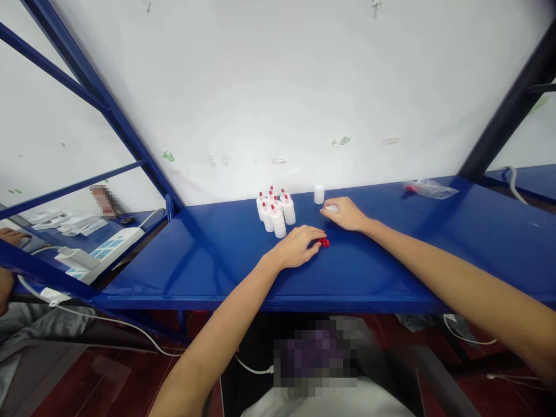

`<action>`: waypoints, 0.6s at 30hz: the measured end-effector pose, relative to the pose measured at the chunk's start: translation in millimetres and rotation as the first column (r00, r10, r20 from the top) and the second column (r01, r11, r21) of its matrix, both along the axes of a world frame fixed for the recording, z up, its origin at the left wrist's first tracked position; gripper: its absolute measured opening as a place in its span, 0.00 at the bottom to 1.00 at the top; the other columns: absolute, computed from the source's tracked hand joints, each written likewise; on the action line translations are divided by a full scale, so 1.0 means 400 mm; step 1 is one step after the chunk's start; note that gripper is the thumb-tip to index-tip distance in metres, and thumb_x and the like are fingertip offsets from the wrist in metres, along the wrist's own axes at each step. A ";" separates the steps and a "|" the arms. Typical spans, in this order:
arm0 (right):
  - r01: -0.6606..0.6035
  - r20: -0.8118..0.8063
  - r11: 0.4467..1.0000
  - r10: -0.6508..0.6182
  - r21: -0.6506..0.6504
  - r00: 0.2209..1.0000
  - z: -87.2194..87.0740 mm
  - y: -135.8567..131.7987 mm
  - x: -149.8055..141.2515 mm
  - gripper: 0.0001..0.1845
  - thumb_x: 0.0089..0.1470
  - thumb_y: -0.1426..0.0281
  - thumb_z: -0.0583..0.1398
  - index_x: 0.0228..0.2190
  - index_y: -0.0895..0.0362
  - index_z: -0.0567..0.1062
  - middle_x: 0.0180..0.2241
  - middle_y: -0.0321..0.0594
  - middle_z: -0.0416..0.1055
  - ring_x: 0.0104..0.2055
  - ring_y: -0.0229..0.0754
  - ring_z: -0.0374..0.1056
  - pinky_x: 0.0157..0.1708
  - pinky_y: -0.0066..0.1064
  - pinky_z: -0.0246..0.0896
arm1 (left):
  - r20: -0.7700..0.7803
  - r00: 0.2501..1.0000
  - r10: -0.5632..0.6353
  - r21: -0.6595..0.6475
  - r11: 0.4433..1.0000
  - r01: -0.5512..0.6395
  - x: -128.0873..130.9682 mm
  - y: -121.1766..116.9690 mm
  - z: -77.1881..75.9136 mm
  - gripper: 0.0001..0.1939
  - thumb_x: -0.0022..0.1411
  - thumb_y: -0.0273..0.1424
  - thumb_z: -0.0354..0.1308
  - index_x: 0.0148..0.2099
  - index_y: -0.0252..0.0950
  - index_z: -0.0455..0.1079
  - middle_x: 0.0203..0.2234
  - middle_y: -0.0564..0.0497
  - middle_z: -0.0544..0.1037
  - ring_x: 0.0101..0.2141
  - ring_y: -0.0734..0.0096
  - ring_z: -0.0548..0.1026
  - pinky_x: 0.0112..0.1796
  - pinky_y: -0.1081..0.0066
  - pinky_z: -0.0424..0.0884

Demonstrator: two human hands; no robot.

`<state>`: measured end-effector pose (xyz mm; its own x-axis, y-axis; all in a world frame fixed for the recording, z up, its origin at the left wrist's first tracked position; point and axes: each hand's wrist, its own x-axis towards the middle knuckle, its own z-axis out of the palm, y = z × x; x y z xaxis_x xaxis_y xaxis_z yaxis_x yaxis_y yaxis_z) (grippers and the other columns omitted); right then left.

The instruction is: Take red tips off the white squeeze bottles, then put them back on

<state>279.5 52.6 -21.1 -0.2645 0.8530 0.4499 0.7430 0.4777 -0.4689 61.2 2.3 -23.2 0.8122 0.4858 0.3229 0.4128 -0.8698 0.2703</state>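
Observation:
My left hand [299, 246] rests low over the blue table, its thumb and fingers apart. Its fingertips touch or hover at a small pile of red caps [324, 242]; I cannot tell which. My right hand [347, 214] is closed around a small white piece [332, 208], apparently a bottle, mostly hidden by the fingers. Just behind that hand stands a white bottle [319, 194] with no red tip showing. To the left of my hands, several white squeeze bottles [278, 223] with red tips stand upright in a tight group.
A clear plastic bag [430, 188] with something red lies at the back right of the blue table [208, 249]. A white wall rises behind. At left, beyond the blue frame post [125, 133], are a power strip [108, 252] and another person's hand [13, 236].

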 end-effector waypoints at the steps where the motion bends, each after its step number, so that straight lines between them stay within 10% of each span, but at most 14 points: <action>1: -0.005 -0.001 1.000 0.005 -0.003 1.000 0.000 0.000 0.000 0.17 0.54 0.59 0.55 0.21 0.56 0.71 0.23 0.38 0.70 0.27 0.40 0.62 0.31 0.32 0.52 | 0.002 1.000 -0.001 0.000 1.000 0.001 -0.002 -0.001 0.001 0.15 0.69 0.28 0.50 0.53 0.35 0.72 0.54 0.45 0.76 0.54 0.63 0.72 0.56 0.61 0.66; 18: 0.008 0.054 1.000 -0.007 -0.030 0.998 0.001 -0.002 -0.005 0.15 0.54 0.61 0.55 0.25 0.55 0.76 0.26 0.40 0.74 0.30 0.43 0.67 0.33 0.32 0.53 | 0.090 0.995 0.050 -0.072 0.996 -0.044 -0.020 -0.001 0.008 0.10 0.68 0.30 0.55 0.47 0.36 0.75 0.43 0.46 0.80 0.44 0.65 0.76 0.49 0.63 0.71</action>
<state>277.6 51.6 -20.7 -0.2816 0.8681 0.4089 0.7712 0.4583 -0.4419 53.2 1.9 -19.8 0.7565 0.5469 0.3586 0.4239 -0.8276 0.3680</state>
